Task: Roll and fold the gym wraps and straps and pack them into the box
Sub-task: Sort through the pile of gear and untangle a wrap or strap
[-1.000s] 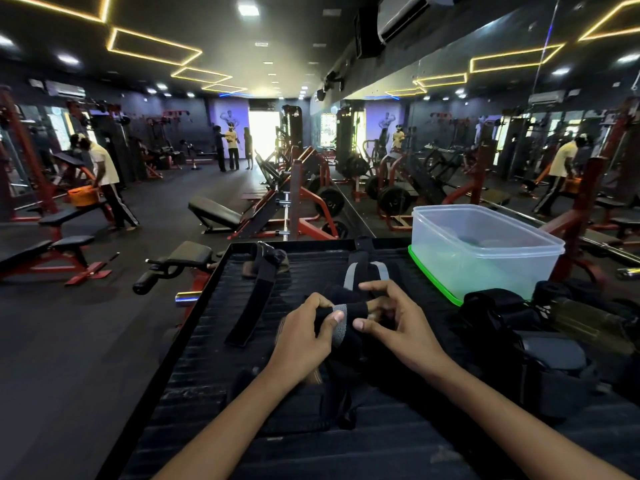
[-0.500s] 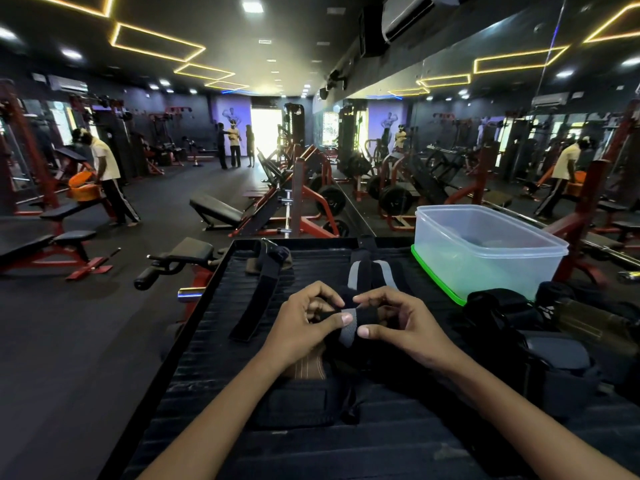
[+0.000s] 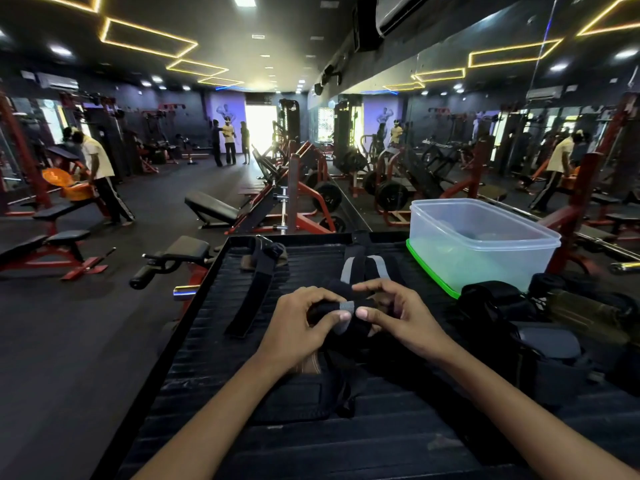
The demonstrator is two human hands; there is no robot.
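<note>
A black wrist wrap with a grey stripe is partly rolled at the middle of the black ribbed tabletop. My left hand and my right hand both pinch the roll from either side, thumbs meeting at its front. The wrap's unrolled tail runs away from me toward the table's far edge. A clear plastic box on a green lid stands at the far right, open at the top. Another black strap lies to the left.
A heap of black straps and pads lies right of my hands, in front of the box. A dark padded piece sits under my left wrist. Benches, red machines and several people fill the gym floor beyond the table.
Both hands have shifted slightly along the wrap, and the roll between my thumbs has turned a little further. The box and the other straps have stayed put.
</note>
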